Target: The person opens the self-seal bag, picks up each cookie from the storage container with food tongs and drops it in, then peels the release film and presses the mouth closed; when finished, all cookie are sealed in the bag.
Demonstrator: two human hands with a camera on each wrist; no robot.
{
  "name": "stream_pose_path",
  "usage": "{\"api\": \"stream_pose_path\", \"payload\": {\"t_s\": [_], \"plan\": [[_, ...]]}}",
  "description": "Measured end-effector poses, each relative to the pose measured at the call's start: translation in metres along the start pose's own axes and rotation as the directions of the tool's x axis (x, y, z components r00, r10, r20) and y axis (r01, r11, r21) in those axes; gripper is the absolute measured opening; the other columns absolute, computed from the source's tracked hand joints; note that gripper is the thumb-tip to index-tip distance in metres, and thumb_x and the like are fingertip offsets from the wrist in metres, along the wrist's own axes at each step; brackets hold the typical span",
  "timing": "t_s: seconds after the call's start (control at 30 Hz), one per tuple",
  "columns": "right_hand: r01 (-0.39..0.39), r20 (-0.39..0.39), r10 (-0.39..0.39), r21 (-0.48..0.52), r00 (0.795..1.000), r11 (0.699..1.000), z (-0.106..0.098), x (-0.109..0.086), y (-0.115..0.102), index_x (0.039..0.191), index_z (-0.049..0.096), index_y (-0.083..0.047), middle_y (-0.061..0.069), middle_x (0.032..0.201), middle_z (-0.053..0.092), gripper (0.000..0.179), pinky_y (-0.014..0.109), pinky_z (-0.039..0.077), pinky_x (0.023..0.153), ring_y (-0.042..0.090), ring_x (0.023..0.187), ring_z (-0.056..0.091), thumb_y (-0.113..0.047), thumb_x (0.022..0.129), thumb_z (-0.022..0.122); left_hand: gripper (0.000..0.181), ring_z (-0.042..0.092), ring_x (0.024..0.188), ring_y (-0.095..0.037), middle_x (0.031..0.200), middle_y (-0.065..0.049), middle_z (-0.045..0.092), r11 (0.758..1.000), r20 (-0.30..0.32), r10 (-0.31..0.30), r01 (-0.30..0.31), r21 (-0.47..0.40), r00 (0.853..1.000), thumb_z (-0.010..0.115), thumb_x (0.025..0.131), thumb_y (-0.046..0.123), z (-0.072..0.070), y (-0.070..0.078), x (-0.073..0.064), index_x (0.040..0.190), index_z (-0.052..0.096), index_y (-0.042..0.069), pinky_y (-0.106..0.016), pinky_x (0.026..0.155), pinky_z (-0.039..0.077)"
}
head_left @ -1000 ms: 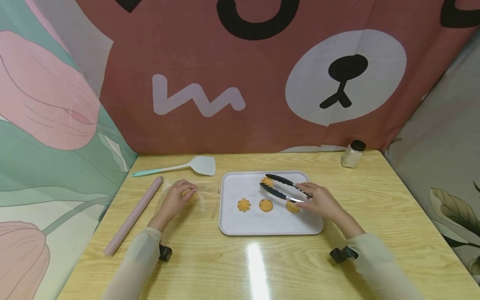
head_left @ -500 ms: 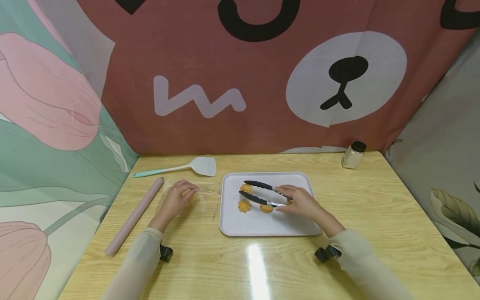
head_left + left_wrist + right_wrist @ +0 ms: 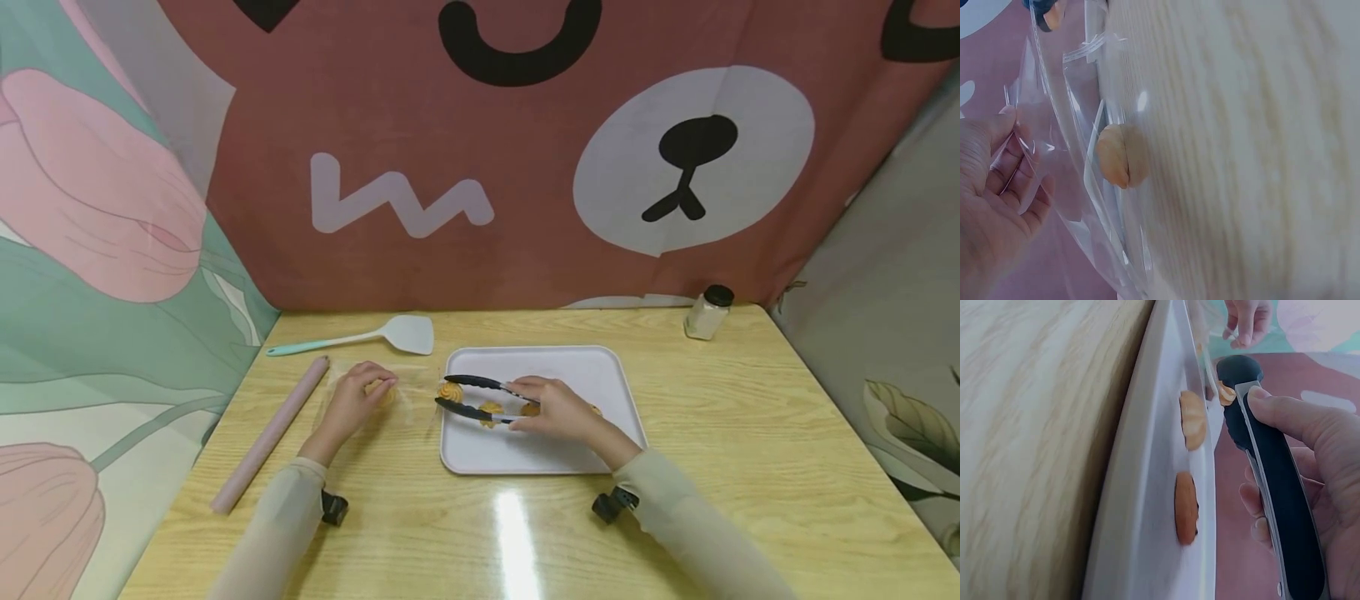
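A clear plastic bag [image 3: 1079,212] is pinched at its edge by my left hand [image 3: 349,408], and a cookie [image 3: 1112,156] shows inside it in the left wrist view. My right hand [image 3: 557,410] grips black-tipped tongs [image 3: 468,410]. Between the tong tips sits a swirled cookie [image 3: 450,392], at the left rim of the white tray [image 3: 525,460] and close to the bag's mouth. Below the tongs, a flower-shaped cookie [image 3: 491,414] and a round cookie [image 3: 1185,509] lie on the tray. Tongs and right hand partly cover the tray's cookies in the head view.
Left of the bag lies a long pink rolling pin [image 3: 272,435]. A white spatula [image 3: 408,333] with a mint handle rests behind the bag. A jar with a black lid [image 3: 707,313] stands at the back right. A printed cloth [image 3: 525,267] hangs behind the table.
My right hand has carried the tongs and the swirled cookie leftward across the tray, from its back middle to its left rim. The left hand stays on the bag.
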State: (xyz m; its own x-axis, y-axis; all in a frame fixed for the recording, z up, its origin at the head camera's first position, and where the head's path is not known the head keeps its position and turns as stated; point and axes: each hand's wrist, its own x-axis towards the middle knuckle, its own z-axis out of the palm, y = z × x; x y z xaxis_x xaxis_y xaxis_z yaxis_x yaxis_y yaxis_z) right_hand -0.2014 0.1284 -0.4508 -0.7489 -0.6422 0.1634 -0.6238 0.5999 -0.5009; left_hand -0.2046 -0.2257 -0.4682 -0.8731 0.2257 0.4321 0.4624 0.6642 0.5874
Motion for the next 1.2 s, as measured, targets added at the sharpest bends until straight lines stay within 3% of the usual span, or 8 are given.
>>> {"api": "stream_pose_path", "payload": {"t_s": [0.13,0.27,0.4,0.5,0.63,1.2], "plan": [[0.010,0.016,-0.010,-0.007,1.000,1.000,0.004,0.008,-0.005,0.133,0.054,-0.003,0.018,0.130,0.055,0.064,0.043,0.044,0.097,0.031,0.119,0.053,-0.035,0.082,0.075,0.007,0.061,0.088,-0.027,0.090,-0.007,0.066,1.000,-0.013,0.012,-0.012,0.006,1.000,0.068,0.087,0.005,0.000,0.001,0.001,0.092,0.072,0.003,-0.044,0.076,0.051],[0.015,0.036,-0.014,-0.015,0.999,1.000,0.007,0.017,-0.008,0.133,0.053,-0.003,0.017,0.131,0.055,0.064,0.038,0.050,0.088,0.023,0.100,0.063,-0.033,0.081,0.075,0.007,0.062,0.087,-0.026,0.090,-0.007,0.066,1.000,-0.024,0.025,-0.025,0.005,0.999,0.068,0.086,0.004,-0.001,0.002,0.001,0.091,0.072,0.003,-0.043,0.075,0.051],[0.016,0.065,-0.015,-0.023,0.998,1.000,0.011,0.027,-0.009,0.134,0.053,-0.003,0.016,0.132,0.054,0.064,0.036,0.051,0.085,0.022,0.095,0.064,-0.033,0.082,0.075,0.007,0.062,0.086,-0.026,0.090,-0.007,0.066,1.000,-0.023,0.030,-0.031,-0.001,0.999,0.068,0.086,0.004,-0.003,0.002,0.001,0.092,0.072,0.002,-0.043,0.073,0.051],[0.016,0.078,-0.014,-0.031,0.997,0.999,0.013,0.034,-0.011,0.133,0.053,-0.003,0.016,0.132,0.054,0.064,0.040,0.046,0.094,0.028,0.112,0.058,-0.033,0.082,0.075,0.007,0.062,0.087,-0.026,0.091,-0.007,0.066,1.000,-0.024,0.029,-0.029,-0.005,0.999,0.068,0.087,0.005,-0.003,0.002,0.002,0.092,0.072,0.004,-0.043,0.072,0.051],[0.030,0.092,-0.026,-0.045,0.995,0.999,0.017,0.043,-0.013,0.132,0.054,-0.003,0.017,0.131,0.055,0.064,0.042,0.042,0.100,0.031,0.120,0.052,-0.034,0.081,0.075,0.007,0.062,0.087,-0.025,0.091,-0.006,0.067,0.999,-0.031,0.033,-0.033,-0.009,0.999,0.068,0.087,0.006,-0.003,0.002,0.002,0.092,0.073,0.005,-0.042,0.071,0.051],[0.114,0.152,-0.104,-0.057,0.983,0.992,0.032,0.075,-0.031,0.132,0.055,-0.007,0.010,0.130,0.057,0.062,0.036,0.044,0.097,0.022,0.114,0.056,-0.035,0.081,0.075,0.009,0.062,0.089,-0.024,0.092,-0.005,0.067,0.999,-0.007,0.017,-0.017,-0.038,1.000,0.068,0.086,0.007,-0.005,0.002,0.001,0.093,0.073,0.006,-0.044,0.076,0.051]]}}
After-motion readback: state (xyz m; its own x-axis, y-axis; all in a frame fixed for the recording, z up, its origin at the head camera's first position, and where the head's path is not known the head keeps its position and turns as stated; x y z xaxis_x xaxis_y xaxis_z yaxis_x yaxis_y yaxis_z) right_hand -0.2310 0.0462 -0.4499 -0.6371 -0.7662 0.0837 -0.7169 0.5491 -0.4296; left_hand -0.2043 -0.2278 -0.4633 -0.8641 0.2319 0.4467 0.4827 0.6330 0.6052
